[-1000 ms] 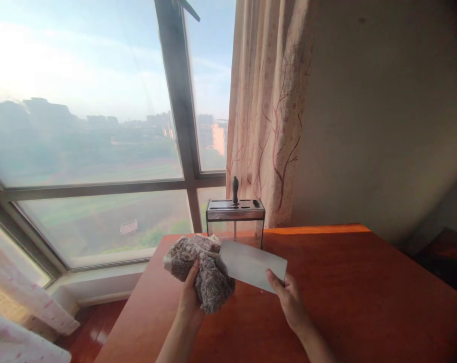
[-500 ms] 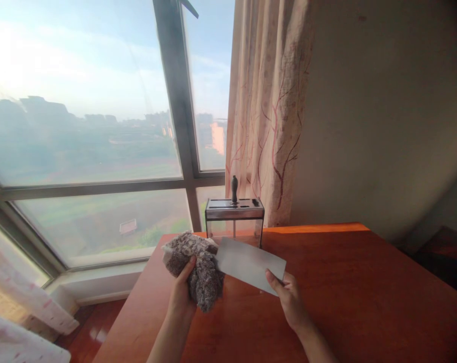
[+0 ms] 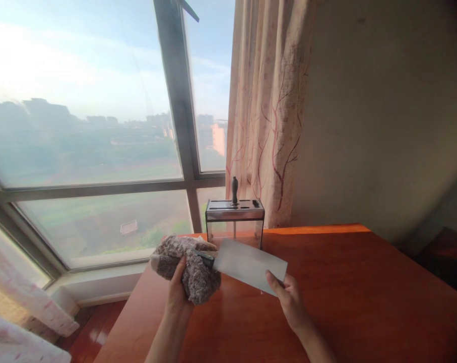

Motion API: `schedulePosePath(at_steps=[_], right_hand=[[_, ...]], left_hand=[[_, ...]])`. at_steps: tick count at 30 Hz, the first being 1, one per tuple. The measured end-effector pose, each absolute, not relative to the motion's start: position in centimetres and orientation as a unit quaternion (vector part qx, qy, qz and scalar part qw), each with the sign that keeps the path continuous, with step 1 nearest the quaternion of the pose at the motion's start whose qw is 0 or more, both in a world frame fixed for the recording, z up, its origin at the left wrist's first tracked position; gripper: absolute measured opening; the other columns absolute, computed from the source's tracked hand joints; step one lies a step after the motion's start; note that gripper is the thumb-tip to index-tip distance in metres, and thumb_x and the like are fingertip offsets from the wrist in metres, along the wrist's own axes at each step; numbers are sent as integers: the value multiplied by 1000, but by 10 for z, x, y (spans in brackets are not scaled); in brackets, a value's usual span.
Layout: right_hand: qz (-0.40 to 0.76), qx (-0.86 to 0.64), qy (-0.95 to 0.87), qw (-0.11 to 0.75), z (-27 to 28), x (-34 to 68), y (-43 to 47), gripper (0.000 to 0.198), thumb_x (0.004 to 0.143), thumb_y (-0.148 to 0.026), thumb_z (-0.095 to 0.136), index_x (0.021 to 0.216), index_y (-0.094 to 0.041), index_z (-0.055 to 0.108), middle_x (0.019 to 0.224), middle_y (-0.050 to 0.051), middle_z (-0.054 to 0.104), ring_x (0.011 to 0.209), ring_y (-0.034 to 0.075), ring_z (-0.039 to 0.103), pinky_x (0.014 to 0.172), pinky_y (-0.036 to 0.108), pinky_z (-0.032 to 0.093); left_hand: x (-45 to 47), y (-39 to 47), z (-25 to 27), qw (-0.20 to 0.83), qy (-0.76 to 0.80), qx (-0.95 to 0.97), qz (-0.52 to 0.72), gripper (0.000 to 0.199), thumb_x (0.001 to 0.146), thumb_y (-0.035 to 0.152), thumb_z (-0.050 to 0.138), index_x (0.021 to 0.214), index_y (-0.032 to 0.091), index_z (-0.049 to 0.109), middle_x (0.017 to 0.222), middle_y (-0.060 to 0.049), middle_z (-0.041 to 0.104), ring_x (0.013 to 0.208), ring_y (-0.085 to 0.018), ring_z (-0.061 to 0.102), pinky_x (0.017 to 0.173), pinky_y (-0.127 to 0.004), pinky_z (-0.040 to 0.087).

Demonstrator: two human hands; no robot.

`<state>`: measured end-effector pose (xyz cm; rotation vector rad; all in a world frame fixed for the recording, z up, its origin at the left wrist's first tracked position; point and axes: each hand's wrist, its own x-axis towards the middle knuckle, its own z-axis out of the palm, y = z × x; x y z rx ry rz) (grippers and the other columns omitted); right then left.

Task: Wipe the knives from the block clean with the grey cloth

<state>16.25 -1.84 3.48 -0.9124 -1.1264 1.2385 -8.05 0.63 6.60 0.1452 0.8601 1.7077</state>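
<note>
A wide grey cleaver (image 3: 247, 264) is held level above the red-brown table (image 3: 345, 292). My right hand (image 3: 288, 301) pinches the far end of its blade, thumb on top. My left hand (image 3: 177, 293) grips a fluffy grey-brown cloth (image 3: 183, 261) bunched around the cleaver's handle end. A short stretch of the dark handle (image 3: 204, 258) shows between cloth and blade.
A clear knife block (image 3: 235, 221) with a metal top stands at the table's far edge, one dark knife handle (image 3: 235, 190) sticking up from it. A patterned curtain (image 3: 269, 111) hangs behind it, beside a large window (image 3: 84, 126). The table's left edge drops to the floor.
My left hand has slid the cloth leftwards off the blade's base, baring part of the dark handle. The right hand and blade have stayed nearly still.
</note>
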Motion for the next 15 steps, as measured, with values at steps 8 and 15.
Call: schedulePosePath(at_steps=[8,15], right_hand=[[514,-393,-495,580,31,156,-20,39,79,-53,65,86,-16,74,74,7,70,69,23,63,64,32,51],[517,-386,-519,561,29,153,-22,38,80,-52,64,74,-15,70,66,5,65,60,19,57,57,30,51]], left_hand=[[-54,1,49,618,399,62,674,16,81,20,62,94,12,67,81,-9,76,75,-25,73,71,-35,60],[-52,0,45,631,419,67,650,17,79,19,63,94,11,66,78,-10,76,70,-26,73,71,-38,60]])
